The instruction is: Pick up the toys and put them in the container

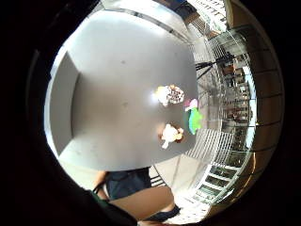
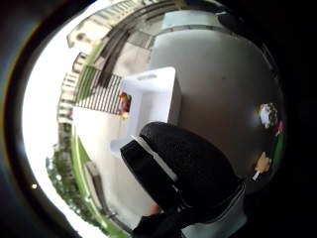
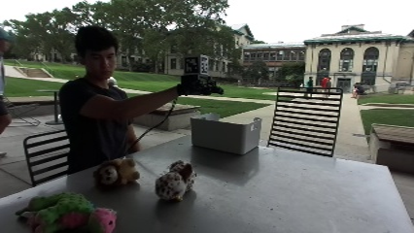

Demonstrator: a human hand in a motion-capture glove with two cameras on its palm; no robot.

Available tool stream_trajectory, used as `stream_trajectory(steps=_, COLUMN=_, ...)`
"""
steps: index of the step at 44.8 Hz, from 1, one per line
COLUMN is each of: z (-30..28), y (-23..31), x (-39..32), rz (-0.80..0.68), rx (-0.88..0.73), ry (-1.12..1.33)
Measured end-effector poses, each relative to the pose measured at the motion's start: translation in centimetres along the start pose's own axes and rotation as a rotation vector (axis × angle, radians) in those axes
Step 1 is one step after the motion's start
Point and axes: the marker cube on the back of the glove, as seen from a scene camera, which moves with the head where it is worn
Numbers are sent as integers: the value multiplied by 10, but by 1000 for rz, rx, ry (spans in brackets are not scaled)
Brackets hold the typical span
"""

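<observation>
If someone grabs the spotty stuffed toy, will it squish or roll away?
The white, brown-spotted plush toy looks soft and fuzzy, so it would probably squish and feel light. It sits slumped on the grey table, so it seems likelier to flop over than roll.

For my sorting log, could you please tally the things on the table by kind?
Plush toys on the tabletop: 3 (brown toy, spotted toy, green and pink toy)
White container: 1
Toy already inside the container: 1
Total: 5
</observation>
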Motion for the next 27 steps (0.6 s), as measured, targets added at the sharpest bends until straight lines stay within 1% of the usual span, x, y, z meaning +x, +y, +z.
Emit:
stream_trajectory(steps=9, z=2, y=-5, x=33, rz=-2, rx=-3, ry=24)
stream_trajectory(steps=16, z=0, y=-4, x=64, rz=28, rx=5, ry=38)
stream_trajectory(steps=27, z=2, y=-8, x=152, rz=57, rx=21, ry=46)
